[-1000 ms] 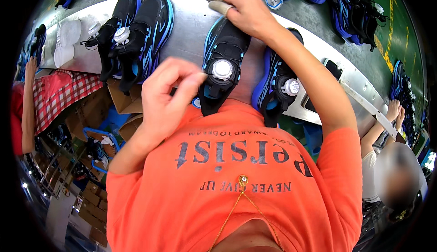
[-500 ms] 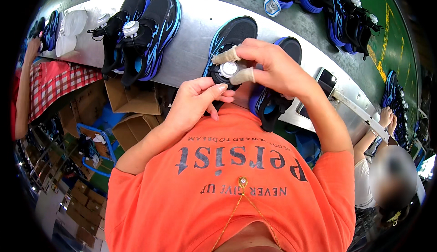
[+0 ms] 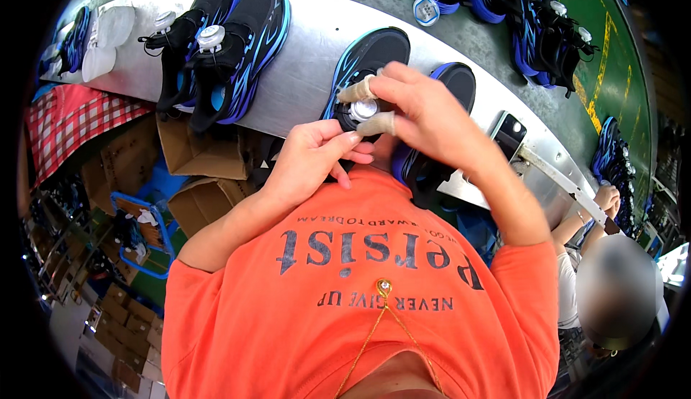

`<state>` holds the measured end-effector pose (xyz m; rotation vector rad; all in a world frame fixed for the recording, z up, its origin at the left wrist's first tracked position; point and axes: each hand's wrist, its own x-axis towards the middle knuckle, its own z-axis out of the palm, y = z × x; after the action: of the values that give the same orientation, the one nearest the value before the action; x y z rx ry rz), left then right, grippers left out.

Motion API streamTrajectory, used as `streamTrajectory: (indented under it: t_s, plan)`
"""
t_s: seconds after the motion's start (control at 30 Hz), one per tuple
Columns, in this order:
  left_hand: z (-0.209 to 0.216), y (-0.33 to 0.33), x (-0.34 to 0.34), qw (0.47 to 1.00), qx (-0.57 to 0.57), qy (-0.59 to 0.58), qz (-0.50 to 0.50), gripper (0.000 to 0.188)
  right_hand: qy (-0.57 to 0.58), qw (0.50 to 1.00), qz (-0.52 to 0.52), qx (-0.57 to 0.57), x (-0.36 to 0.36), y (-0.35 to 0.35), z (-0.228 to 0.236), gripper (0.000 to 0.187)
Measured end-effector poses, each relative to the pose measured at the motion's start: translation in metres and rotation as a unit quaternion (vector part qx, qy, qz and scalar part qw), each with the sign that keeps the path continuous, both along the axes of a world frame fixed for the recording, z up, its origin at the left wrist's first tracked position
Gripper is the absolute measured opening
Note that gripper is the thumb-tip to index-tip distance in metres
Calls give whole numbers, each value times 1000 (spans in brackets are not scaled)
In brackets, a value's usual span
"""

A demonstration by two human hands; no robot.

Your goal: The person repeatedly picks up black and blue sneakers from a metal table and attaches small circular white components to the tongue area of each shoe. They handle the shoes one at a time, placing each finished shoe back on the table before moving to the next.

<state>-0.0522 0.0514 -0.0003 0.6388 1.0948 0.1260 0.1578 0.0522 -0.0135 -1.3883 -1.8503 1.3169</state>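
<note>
Dial [image 3: 364, 109], one, on one black shoe [image 3: 378, 47] — right hand [image 3: 425, 114] clasping it, left hand [image 3: 308, 158] alongside, grip unclear.

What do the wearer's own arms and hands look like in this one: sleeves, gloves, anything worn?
Short, plain orange-red sleeves end around the elbows. The left hand shows no glove or covering. The right hand wears pale beige, tube-like covers on the thumb and one finger. No watch or bracelet shows on either wrist.
</note>
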Motion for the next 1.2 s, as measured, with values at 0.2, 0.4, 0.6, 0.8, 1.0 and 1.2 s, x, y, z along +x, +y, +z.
streamTrajectory:
  t_s: [0.2, 0.4, 0.6, 0.8, 1.0, 1.2]
  plan:
    - [2, 2, -3, 1000, -3, -3, -10, 27, 10, 996, -64, -65, -10, -6, 6, 35]
    - [0, 5, -1, 1000, 9, 11, -11, 28, -34, 999, 5, -32, -13, 11, 9, 31]
    - [-3, 1, -1, 1000, -8, 1, 21, 28, 67, 996, 8, -54, -12, 14, -14, 30]
    - [-6, 0, -5, 1000, -7, 0, 10, 28, 70, 992, 44, -95, 4, 7, 2, 30]
    - [1, 2, -4, 1000, 0, -3, 12, 27, -93, 995, -14, -16, -2, -2, 15, 39]
    - [1, 1, -3, 1000, 2, -6, 15, 29, 29, 999, 33, 8, 6, 9, 16, 47]
